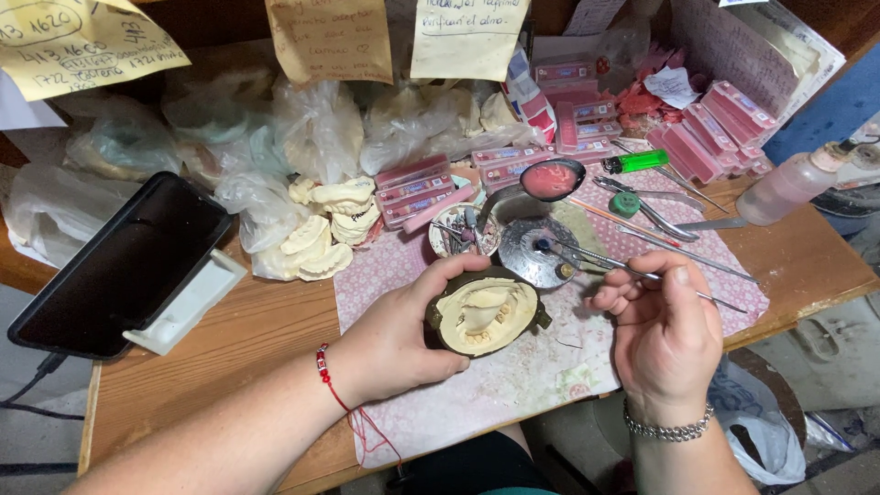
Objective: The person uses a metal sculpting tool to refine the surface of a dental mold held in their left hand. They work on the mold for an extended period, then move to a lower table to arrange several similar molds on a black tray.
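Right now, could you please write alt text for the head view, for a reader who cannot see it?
The left hand holds a brass-coloured flask with a cream dental cast over a pink patterned mat, while the right hand grips a thin metal instrument. Behind them lie plaster casts, pink boxes and a phone.

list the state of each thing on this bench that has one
left hand: gripping the flask
flask: open, plaster cast with teeth showing
right hand: pinching thin metal tool
ladle: holds pink wax
phone: screen dark, propped up
lighter: lying flat
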